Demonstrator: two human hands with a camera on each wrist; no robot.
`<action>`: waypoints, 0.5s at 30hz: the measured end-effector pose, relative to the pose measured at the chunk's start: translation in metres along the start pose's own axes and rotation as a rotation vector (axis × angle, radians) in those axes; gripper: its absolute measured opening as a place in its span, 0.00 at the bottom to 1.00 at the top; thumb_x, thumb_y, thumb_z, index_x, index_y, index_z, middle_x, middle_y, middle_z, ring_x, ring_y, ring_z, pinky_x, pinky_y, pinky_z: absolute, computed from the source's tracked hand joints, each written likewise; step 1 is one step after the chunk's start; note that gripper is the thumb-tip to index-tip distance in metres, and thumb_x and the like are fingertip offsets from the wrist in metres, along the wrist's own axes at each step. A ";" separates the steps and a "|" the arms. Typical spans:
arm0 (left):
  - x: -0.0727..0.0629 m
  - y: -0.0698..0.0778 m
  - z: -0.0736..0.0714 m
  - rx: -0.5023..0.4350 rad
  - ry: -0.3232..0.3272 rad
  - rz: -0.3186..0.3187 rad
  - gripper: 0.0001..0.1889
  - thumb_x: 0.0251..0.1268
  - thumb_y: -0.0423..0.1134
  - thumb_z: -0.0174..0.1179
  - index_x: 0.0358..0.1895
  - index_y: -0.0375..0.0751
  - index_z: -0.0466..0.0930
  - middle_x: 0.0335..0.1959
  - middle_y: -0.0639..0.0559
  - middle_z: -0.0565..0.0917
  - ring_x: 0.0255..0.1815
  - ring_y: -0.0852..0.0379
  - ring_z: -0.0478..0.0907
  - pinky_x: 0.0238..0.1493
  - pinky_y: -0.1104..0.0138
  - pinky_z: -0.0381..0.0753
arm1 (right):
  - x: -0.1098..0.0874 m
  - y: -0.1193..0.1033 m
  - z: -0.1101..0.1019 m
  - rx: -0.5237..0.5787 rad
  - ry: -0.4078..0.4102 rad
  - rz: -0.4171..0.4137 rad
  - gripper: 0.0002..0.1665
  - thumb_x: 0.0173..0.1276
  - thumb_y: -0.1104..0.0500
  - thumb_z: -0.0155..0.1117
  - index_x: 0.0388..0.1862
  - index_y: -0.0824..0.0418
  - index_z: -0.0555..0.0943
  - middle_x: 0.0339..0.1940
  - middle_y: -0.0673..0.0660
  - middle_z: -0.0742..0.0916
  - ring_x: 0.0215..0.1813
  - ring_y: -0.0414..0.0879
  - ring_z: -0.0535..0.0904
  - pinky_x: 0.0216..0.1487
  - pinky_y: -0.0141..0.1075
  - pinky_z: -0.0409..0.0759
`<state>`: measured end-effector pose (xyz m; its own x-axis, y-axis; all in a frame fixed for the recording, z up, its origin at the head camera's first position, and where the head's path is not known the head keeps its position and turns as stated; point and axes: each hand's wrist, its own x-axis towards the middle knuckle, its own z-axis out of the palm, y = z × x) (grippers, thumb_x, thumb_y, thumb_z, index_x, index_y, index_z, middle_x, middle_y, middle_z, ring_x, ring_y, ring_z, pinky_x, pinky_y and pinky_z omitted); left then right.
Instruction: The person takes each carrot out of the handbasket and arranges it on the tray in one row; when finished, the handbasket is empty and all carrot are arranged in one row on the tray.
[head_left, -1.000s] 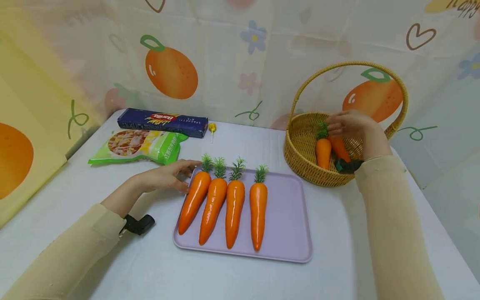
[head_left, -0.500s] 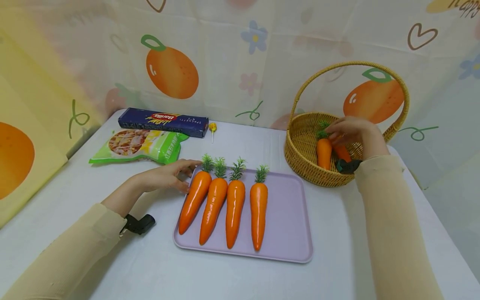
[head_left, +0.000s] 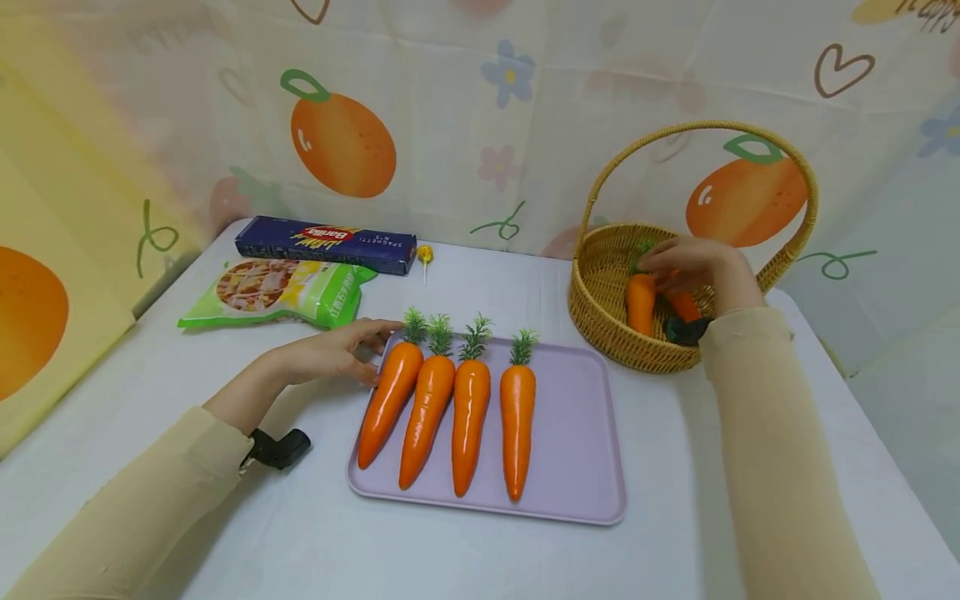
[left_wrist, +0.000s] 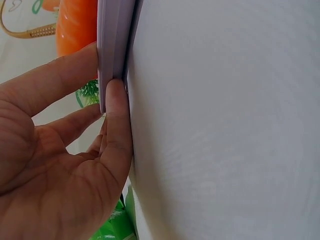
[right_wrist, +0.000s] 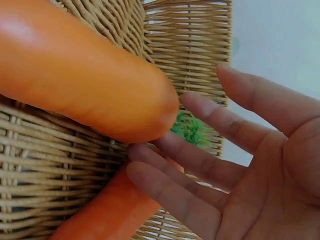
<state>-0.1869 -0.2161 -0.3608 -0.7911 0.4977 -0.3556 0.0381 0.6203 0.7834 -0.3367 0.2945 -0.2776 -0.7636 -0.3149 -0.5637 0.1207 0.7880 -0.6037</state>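
Note:
My left hand (head_left: 326, 354) holds the left edge of a lilac tray (head_left: 577, 425); the left wrist view shows its fingertips against the tray rim (left_wrist: 111, 55). Several orange carrots with green tops, among them the leftmost carrot (head_left: 388, 408), lie side by side on it. At the right, my right hand (head_left: 697, 265) reaches into a wicker basket (head_left: 592, 308). In the right wrist view its fingers are spread and nearly straight, at the blunt top end of one carrot (right_wrist: 100, 75). A second carrot (right_wrist: 112, 207) lies below, partly behind the fingers.
A blue spaghetti box (head_left: 326, 244) and a green food bag (head_left: 277, 292) lie at the back left, with a yellow lollipop (head_left: 425, 257) beside the box. The basket's tall handle (head_left: 697, 127) arches over it. A printed cloth hangs behind the table.
My right hand has come down lower in the basket and slightly left, onto the carrots' top ends. The left carrot there has shifted slightly left. My left hand stays at the tray.

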 end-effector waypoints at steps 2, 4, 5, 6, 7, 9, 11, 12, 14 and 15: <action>0.000 0.000 0.000 0.000 0.002 0.000 0.44 0.58 0.36 0.62 0.78 0.46 0.52 0.71 0.36 0.61 0.68 0.40 0.61 0.68 0.43 0.66 | 0.003 0.000 0.001 -0.016 -0.018 -0.009 0.38 0.79 0.47 0.45 0.78 0.69 0.54 0.74 0.74 0.64 0.72 0.66 0.68 0.70 0.53 0.73; 0.000 0.000 0.000 -0.002 0.004 0.002 0.44 0.58 0.36 0.62 0.78 0.46 0.52 0.71 0.36 0.61 0.68 0.40 0.62 0.68 0.43 0.66 | 0.006 0.001 0.002 -0.035 -0.036 -0.015 0.38 0.79 0.47 0.45 0.78 0.68 0.54 0.75 0.74 0.64 0.71 0.64 0.69 0.69 0.53 0.73; 0.000 0.000 0.000 -0.002 0.004 0.003 0.44 0.58 0.36 0.62 0.78 0.46 0.52 0.71 0.36 0.60 0.68 0.41 0.62 0.68 0.44 0.66 | 0.008 0.001 0.003 -0.040 -0.038 -0.015 0.37 0.79 0.47 0.46 0.78 0.67 0.55 0.74 0.73 0.65 0.69 0.62 0.71 0.68 0.52 0.74; 0.000 0.000 0.000 -0.003 0.004 0.005 0.44 0.58 0.36 0.62 0.78 0.45 0.52 0.71 0.36 0.60 0.68 0.41 0.62 0.68 0.44 0.66 | 0.009 0.001 0.004 -0.041 -0.040 -0.013 0.37 0.78 0.47 0.47 0.77 0.67 0.57 0.74 0.72 0.66 0.68 0.60 0.73 0.67 0.51 0.76; 0.000 0.000 0.001 -0.003 0.005 0.007 0.44 0.58 0.35 0.62 0.78 0.45 0.52 0.71 0.36 0.60 0.68 0.41 0.62 0.68 0.44 0.66 | 0.010 0.001 0.005 -0.041 -0.042 -0.010 0.37 0.78 0.48 0.48 0.77 0.66 0.57 0.73 0.71 0.67 0.67 0.58 0.74 0.66 0.50 0.76; 0.000 0.000 0.001 -0.005 0.004 0.010 0.44 0.58 0.35 0.63 0.78 0.45 0.52 0.72 0.36 0.60 0.68 0.41 0.62 0.68 0.44 0.66 | 0.012 0.001 0.007 -0.041 -0.048 -0.010 0.37 0.77 0.48 0.50 0.77 0.65 0.58 0.72 0.69 0.70 0.64 0.55 0.76 0.64 0.49 0.77; 0.000 0.000 0.001 -0.003 0.005 0.012 0.44 0.58 0.36 0.63 0.78 0.45 0.52 0.72 0.36 0.60 0.68 0.41 0.62 0.68 0.44 0.66 | 0.014 0.001 0.009 -0.035 -0.049 -0.011 0.37 0.77 0.48 0.52 0.77 0.64 0.57 0.70 0.67 0.71 0.61 0.53 0.78 0.63 0.49 0.78; 0.000 0.000 0.001 -0.002 0.005 0.013 0.44 0.58 0.36 0.63 0.78 0.45 0.52 0.72 0.36 0.60 0.68 0.41 0.62 0.68 0.44 0.66 | 0.015 0.002 0.010 -0.034 -0.053 -0.013 0.38 0.76 0.48 0.52 0.77 0.64 0.57 0.69 0.66 0.72 0.61 0.53 0.79 0.64 0.49 0.78; 0.000 0.000 0.001 -0.001 0.005 0.011 0.44 0.58 0.36 0.63 0.78 0.45 0.52 0.72 0.36 0.60 0.68 0.41 0.62 0.68 0.44 0.66 | 0.017 0.002 0.011 -0.038 -0.064 -0.021 0.38 0.76 0.49 0.53 0.78 0.63 0.55 0.68 0.66 0.72 0.60 0.52 0.79 0.65 0.50 0.76; 0.000 0.000 0.000 -0.001 0.005 0.011 0.44 0.58 0.36 0.63 0.78 0.45 0.52 0.72 0.36 0.60 0.68 0.41 0.62 0.68 0.44 0.66 | 0.019 0.003 0.011 -0.037 -0.070 -0.025 0.39 0.76 0.50 0.53 0.78 0.63 0.55 0.68 0.66 0.72 0.60 0.53 0.79 0.66 0.51 0.76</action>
<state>-0.1868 -0.2158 -0.3612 -0.7938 0.5013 -0.3444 0.0462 0.6143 0.7877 -0.3438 0.2851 -0.2957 -0.7197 -0.3696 -0.5878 0.0778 0.7983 -0.5972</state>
